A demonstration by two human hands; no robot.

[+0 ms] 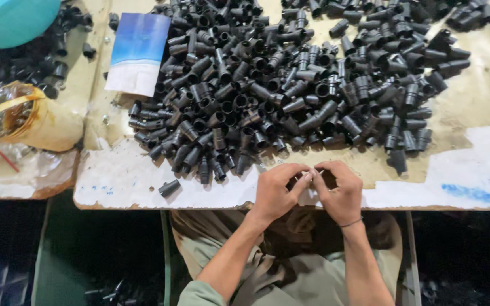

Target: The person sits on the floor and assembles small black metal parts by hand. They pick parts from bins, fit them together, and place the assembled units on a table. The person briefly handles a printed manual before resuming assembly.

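Note:
My left hand (276, 190) and my right hand (340, 191) meet at the near edge of the worn table (143, 181), fingertips pressed together around a small dark part that is mostly hidden by the fingers. Just beyond the hands spreads a big heap of black plastic tube fittings (290, 79), several deep. One loose black fitting (169, 188) lies alone to the left of my left hand. A thin band circles my right wrist.
A blue and white packet (137, 54) lies at the heap's left edge. A teal bowl (12, 20) sits top left. A clear bag with a yellow band (12, 116) rests on a second board, with more black fittings (35, 56) behind it.

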